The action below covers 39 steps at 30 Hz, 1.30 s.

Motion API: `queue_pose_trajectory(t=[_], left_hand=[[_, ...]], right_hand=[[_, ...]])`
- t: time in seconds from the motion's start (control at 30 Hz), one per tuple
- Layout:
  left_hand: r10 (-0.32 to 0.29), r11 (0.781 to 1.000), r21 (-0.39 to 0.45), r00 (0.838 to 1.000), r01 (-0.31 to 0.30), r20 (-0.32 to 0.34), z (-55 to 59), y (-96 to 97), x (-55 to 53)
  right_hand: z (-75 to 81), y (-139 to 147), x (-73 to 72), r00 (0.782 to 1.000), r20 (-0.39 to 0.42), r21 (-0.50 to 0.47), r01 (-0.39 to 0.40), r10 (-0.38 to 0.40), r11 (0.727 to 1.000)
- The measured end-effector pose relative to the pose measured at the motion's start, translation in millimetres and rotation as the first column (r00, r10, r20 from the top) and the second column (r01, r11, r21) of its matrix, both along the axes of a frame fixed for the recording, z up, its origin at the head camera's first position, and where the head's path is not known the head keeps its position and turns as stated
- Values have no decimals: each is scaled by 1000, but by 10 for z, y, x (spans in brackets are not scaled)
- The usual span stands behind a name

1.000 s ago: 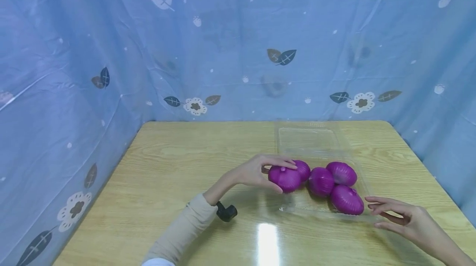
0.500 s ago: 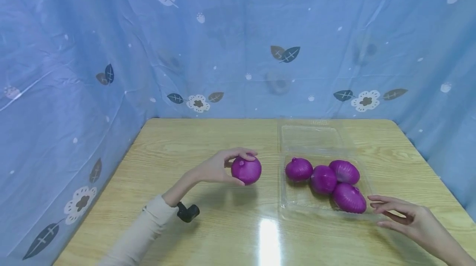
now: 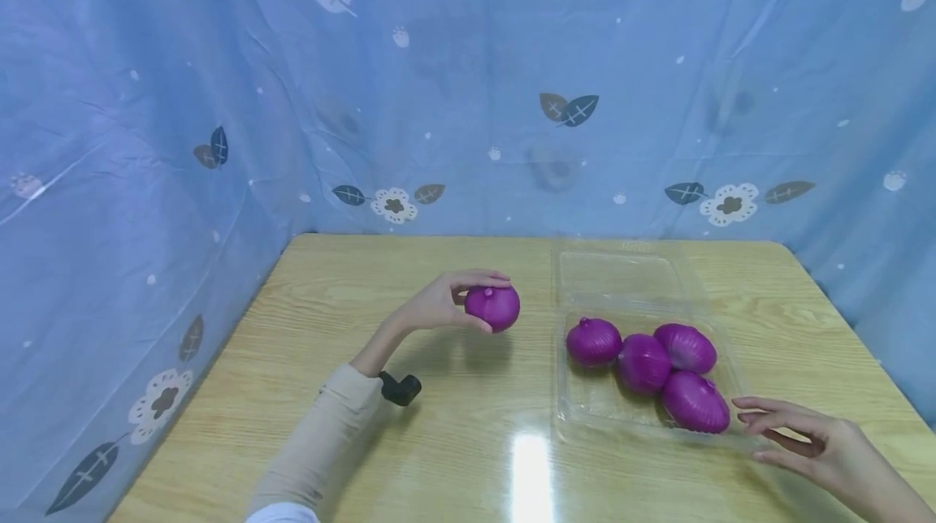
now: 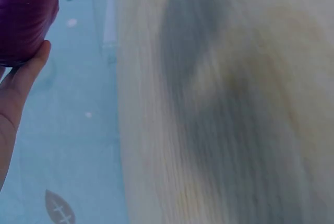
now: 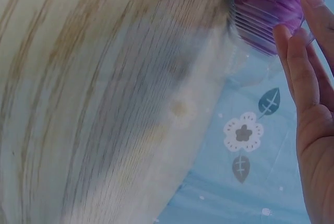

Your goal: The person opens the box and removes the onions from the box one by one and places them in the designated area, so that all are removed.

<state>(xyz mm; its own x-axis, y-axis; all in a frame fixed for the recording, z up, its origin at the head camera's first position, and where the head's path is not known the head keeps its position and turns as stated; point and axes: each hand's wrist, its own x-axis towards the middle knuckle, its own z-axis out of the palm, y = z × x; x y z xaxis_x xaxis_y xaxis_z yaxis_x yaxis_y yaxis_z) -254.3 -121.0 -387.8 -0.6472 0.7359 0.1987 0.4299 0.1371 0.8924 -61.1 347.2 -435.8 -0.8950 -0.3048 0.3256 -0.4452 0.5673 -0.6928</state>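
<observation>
In the head view my left hand (image 3: pixel 436 301) grips a purple onion (image 3: pixel 499 309) between thumb and fingers, held above the table, its shadow falling below. The left wrist view shows that same onion (image 4: pixel 25 18) at the upper left corner with the thumb against it. To the right lies a clear plastic box (image 3: pixel 561 393), its lid folded back, with several purple onions (image 3: pixel 643 364) inside. My right hand (image 3: pixel 819 442) is beside the box's right front corner, fingers loosely bent and holding nothing. In the right wrist view its fingertips are right at the ribbed box wall (image 5: pixel 255 31).
The box's clear lid (image 3: pixel 617 278) lies flat behind it on the wooden table (image 3: pixel 351 279). A blue patterned curtain (image 3: pixel 453 84) hangs along the back and both sides. A black wrist camera (image 3: pixel 400 389) sticks out beneath the left wrist.
My left hand has lifted an onion out of the box's left side and carried it left, then slightly farther back over the table. The right hand stays by the box corner.
</observation>
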Motion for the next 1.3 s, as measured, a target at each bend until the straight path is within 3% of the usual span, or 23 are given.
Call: queue_pose_trajectory(t=[0.47,0.73,0.87,0.97,1.1,1.3], left_hand=[[134,989,54,991,-135,14,69,325,-580],[189,980,50,981,-191,42,161,475,-813],[222,974,42,975,-223,15,218,524,-908],[242,968,62,970,-242,17,192,571,-988],[251,964,83,967,-254,51,78,648,-1067],[255,964,43,958,-262,130,-98,694,-1106]], right_hand=[[-14,4,16,1000,0,-32,1,-1,999],[-2,31,22,999,-42,-30,-18,17,999],[-5,37,21,998,-54,-37,-37,35,999],[-8,37,18,998,-61,-37,-38,36,999],[-21,26,14,997,-66,-44,-50,47,998],[-54,0,2,990,-73,-107,-127,119,986]])
